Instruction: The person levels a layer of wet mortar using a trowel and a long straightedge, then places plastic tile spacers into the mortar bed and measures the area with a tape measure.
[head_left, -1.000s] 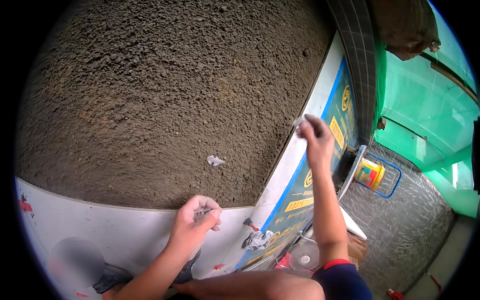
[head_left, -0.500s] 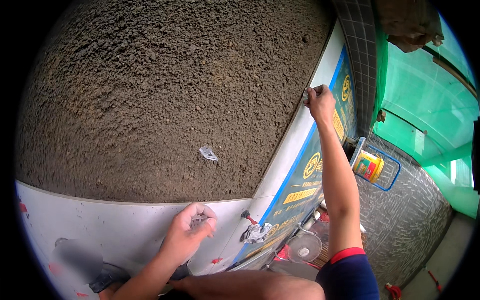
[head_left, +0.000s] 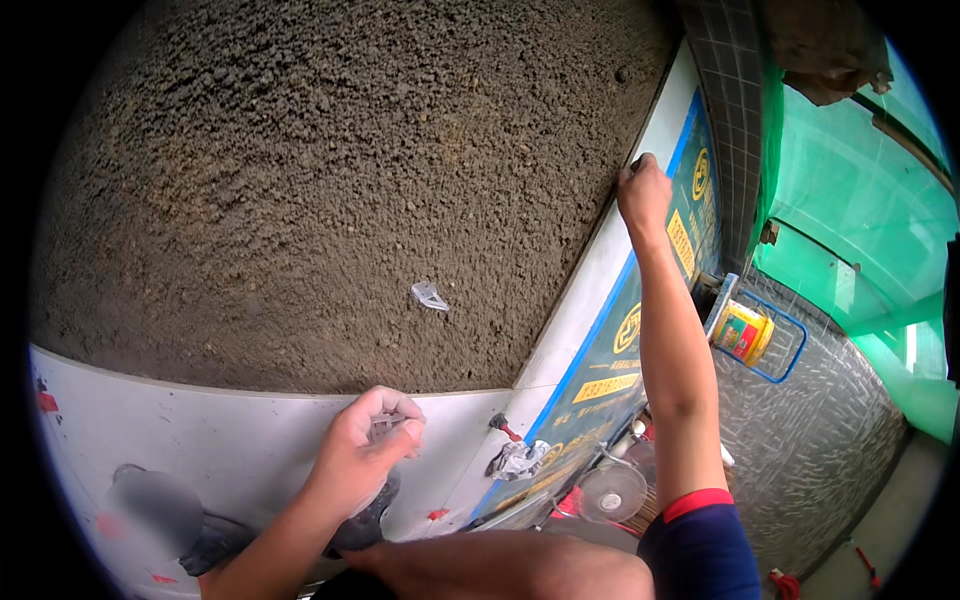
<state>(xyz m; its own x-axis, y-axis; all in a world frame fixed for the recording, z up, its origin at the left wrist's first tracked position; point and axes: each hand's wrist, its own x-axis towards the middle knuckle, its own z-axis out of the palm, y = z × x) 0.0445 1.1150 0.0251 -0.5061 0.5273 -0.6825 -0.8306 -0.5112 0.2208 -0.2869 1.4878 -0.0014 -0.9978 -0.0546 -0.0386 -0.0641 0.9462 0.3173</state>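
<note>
My left hand is closed around several clear plastic tile leveling clips, held over the near white tile. Farther off to the right, my right hand reaches out to the mortar-side edge of another light tile. Its fingers are pinched together at that edge; whatever lies between them is hidden. Rough grey-brown mortar fills the area ahead of both hands. One loose clear clip rests on the mortar between them.
A red-and-black tile leveler and crumpled plastic lie near the tile joint. Printed dark green film covers the right tile. Beyond stand a yellow bucket and a fan. Green netting hangs far right.
My right hand has moved slightly farther along the tile edge, and its fingertips are now more hidden. My left hand has shifted slightly up and left, still holding the clips. The view has tilted a little.
</note>
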